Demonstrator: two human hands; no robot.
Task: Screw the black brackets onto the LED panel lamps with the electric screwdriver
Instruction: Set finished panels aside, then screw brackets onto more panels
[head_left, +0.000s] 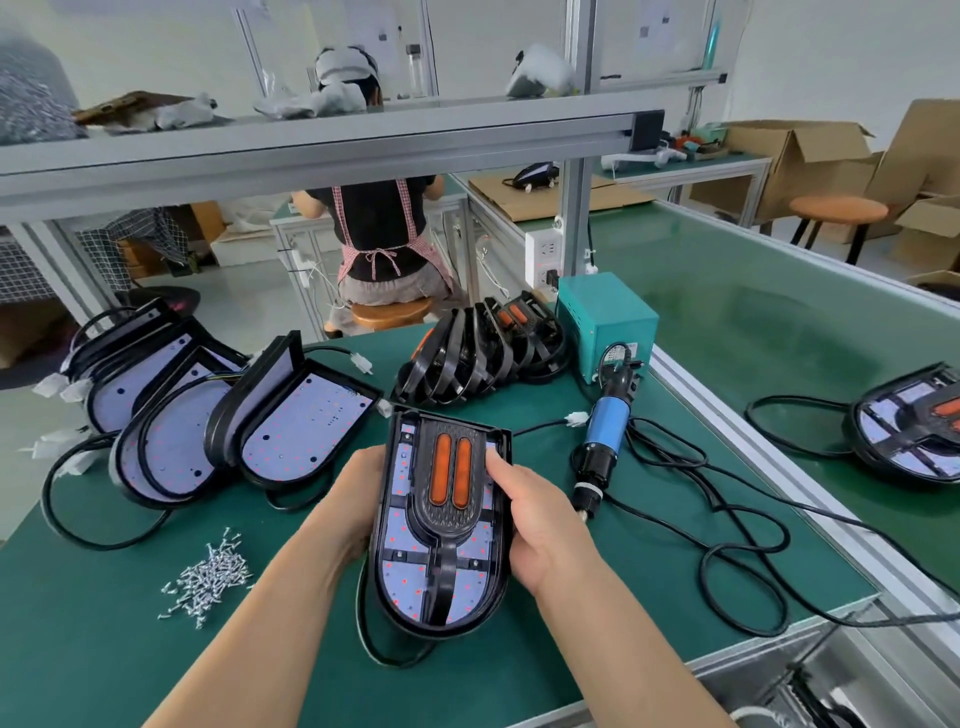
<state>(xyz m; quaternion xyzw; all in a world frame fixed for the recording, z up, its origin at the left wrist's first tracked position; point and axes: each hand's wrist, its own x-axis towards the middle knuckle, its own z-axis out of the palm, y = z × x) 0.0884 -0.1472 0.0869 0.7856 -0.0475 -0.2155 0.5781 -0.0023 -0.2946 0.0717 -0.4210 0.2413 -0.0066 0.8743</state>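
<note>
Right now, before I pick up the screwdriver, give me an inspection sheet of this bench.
Surface: green mat, with a conveyor along its right edge.
Job's things: lamp in hand, bracket seated in it; three bare lamps on the left; brackets stacked behind; screwdriver lying on the right; screws piled on the left.
Clutter: nothing seen.
Grippers: left hand and right hand grip the lamp's sides, right thumb on its face.
Cables: black cords loop across the mat right of the screwdriver, near the power box.
Surroundings: bracketed lamp on the conveyor; seated person, boxes and stool behind.
</note>
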